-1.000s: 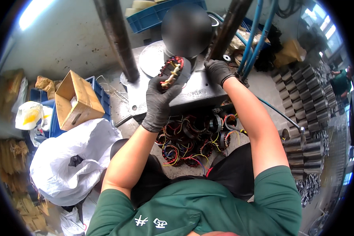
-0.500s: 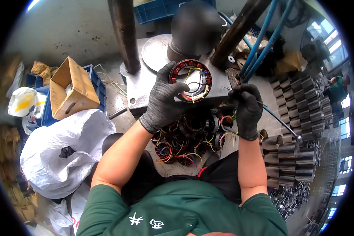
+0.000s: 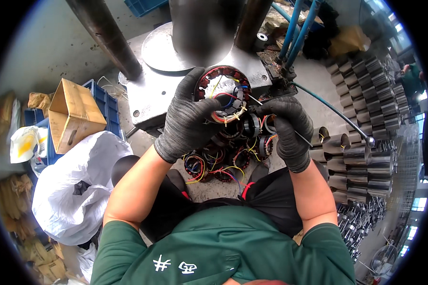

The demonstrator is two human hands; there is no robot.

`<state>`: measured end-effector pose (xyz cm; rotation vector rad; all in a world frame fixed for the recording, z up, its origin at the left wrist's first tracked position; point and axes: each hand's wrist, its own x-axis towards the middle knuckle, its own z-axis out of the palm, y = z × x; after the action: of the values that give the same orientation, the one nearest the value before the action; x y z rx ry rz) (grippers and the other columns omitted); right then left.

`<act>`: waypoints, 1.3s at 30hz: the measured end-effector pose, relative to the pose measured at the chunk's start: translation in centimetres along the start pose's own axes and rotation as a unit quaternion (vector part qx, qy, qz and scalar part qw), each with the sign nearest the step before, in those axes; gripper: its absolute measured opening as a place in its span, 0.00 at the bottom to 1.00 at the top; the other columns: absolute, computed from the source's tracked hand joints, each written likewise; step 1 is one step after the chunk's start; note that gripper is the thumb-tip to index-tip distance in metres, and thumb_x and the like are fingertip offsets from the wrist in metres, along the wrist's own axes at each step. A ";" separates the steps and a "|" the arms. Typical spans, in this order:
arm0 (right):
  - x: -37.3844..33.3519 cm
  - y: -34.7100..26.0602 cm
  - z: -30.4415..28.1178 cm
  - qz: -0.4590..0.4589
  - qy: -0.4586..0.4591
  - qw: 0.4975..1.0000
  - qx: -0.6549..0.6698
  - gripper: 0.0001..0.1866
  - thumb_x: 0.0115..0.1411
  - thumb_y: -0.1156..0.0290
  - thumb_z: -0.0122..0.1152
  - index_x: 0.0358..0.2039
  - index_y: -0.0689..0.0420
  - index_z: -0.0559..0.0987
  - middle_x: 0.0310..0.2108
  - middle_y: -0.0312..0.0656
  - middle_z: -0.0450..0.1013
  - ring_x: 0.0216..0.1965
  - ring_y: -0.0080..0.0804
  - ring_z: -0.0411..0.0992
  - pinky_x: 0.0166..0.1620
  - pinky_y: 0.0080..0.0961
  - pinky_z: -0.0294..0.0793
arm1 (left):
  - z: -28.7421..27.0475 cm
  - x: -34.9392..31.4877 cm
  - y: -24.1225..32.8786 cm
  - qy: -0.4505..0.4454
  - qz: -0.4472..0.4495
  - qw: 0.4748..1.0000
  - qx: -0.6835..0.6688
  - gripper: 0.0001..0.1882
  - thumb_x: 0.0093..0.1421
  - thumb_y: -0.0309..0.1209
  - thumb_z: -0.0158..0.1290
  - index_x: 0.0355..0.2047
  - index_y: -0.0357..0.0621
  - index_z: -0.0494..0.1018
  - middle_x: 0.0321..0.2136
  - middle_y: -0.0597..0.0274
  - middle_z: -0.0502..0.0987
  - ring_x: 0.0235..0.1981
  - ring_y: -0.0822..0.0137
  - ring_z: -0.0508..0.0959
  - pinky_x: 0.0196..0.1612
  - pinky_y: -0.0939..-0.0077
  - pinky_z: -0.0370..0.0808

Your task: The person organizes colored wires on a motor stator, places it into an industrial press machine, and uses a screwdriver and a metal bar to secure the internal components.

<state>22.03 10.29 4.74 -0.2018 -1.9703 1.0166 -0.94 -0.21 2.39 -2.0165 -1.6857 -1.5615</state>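
Observation:
My left hand [image 3: 188, 111], in a dark grey knitted glove, grips a motor stator [image 3: 233, 115] by its left side. This ring has red windings inside, pale lacing, and red, blue and yellow lead wires across its opening. My right hand [image 3: 290, 126], gloved alike, is closed round a thin metal rod [image 3: 255, 100]. The rod's tip points at the ring's right edge; whether it touches, I cannot tell. Below the hands, more wired stators [image 3: 223, 164] lie heaped on the floor between my feet.
Ahead stands a press with a metal bed [image 3: 152, 90], a dark cylinder [image 3: 204, 28] and thick posts [image 3: 104, 38]. A ball-ended lever [image 3: 335, 110] reaches out at right, near stacked metal sleeves [image 3: 366, 90]. Leftward are a cardboard box [image 3: 78, 114] and a white sack [image 3: 76, 185].
The right hand has come in toward the stator, bringing the rod's tip to its right edge. The left hand still holds the ring, now slightly tilted. The whole view has shifted.

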 end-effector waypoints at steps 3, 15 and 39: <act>-0.1 0.5 -0.2 -0.007 0.000 1.000 -0.001 0.10 0.68 0.77 0.53 0.46 0.63 0.78 0.43 0.47 0.79 0.45 0.35 0.76 0.52 0.32 0.76 | 0.2 0.3 0.0 0.001 0.025 0.999 -0.028 0.21 0.43 0.24 0.74 0.39 0.43 0.82 0.60 0.37 0.67 0.54 0.44 0.79 0.56 0.60 0.81; 1.2 0.1 2.7 -0.176 -0.082 0.932 -0.305 0.09 0.58 0.81 0.60 0.40 0.58 0.79 0.36 0.45 0.76 0.35 0.45 0.76 0.38 0.37 0.79 | 0.9 -0.7 -0.6 0.010 -0.058 0.998 -0.006 0.25 0.36 0.31 0.79 0.34 0.47 0.79 0.60 0.41 0.65 0.59 0.44 0.72 0.61 0.56 0.75; 0.4 1.7 1.5 -0.100 -0.017 0.982 -0.157 0.12 0.59 0.85 0.59 0.43 0.61 0.79 0.38 0.48 0.77 0.38 0.44 0.79 0.43 0.34 0.80 | 0.3 -0.5 0.4 0.002 -0.065 0.998 0.002 0.22 0.40 0.32 0.79 0.33 0.44 0.79 0.59 0.40 0.67 0.57 0.45 0.75 0.60 0.59 0.77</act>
<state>20.26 10.74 3.33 -0.1571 -2.1270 0.5808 -0.39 -0.48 2.06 -1.9360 -1.8519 -1.5968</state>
